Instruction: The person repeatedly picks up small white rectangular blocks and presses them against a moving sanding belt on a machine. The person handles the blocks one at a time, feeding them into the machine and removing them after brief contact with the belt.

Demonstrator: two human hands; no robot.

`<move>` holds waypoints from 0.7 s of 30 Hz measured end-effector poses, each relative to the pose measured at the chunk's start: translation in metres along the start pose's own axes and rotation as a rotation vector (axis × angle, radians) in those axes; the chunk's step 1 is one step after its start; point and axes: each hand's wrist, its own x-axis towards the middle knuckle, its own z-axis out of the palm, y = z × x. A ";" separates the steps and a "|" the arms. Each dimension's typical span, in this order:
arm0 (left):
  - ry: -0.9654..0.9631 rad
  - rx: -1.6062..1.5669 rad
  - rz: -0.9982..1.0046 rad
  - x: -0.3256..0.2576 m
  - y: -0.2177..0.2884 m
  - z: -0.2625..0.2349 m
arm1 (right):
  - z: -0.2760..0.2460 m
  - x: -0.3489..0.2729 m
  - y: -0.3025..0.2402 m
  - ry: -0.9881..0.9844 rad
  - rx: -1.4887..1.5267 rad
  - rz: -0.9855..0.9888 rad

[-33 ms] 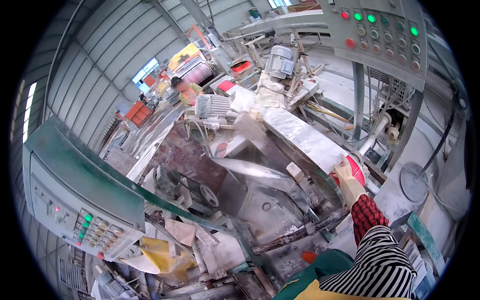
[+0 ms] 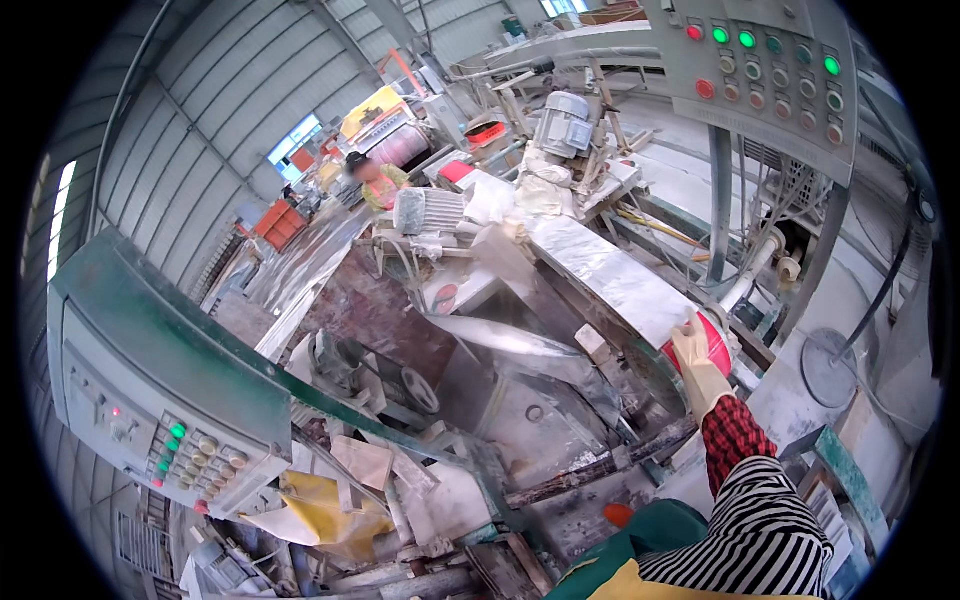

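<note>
My right hand [image 2: 702,365], in a cream glove, reaches in from the lower right. Its fingers are bent over the near end of a long white stone slab [image 2: 610,265]. Beneath that end and beside the glove shows a rounded red belt end [image 2: 714,345]. The slab lies lengthwise, running away up and to the left towards white cloths [image 2: 545,195]. Part of the slab's near edge is hidden by the glove. My left hand is out of the picture.
Control panels with lit buttons stand at the upper right [image 2: 760,80] and lower left [image 2: 170,400]. Motors [image 2: 563,125] flank the slab's far part. A dusty metal basin [image 2: 535,410] lies left of the slab. Another person [image 2: 380,183] is farther back.
My right hand's fingers have drawn in slightly and curled more at the slab's end. The view has shifted very little; otherwise the scene looks the same.
</note>
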 end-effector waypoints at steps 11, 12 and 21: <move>0.126 -0.104 0.007 -0.020 0.016 -0.021 | -0.012 -0.044 -0.029 -0.087 0.658 0.265; 0.178 -0.160 0.018 -0.020 0.015 -0.026 | -0.005 -0.058 -0.025 -0.090 0.751 0.290; 0.289 -0.199 -0.215 0.012 -0.022 -0.048 | 0.009 -0.220 0.089 -0.328 0.036 0.215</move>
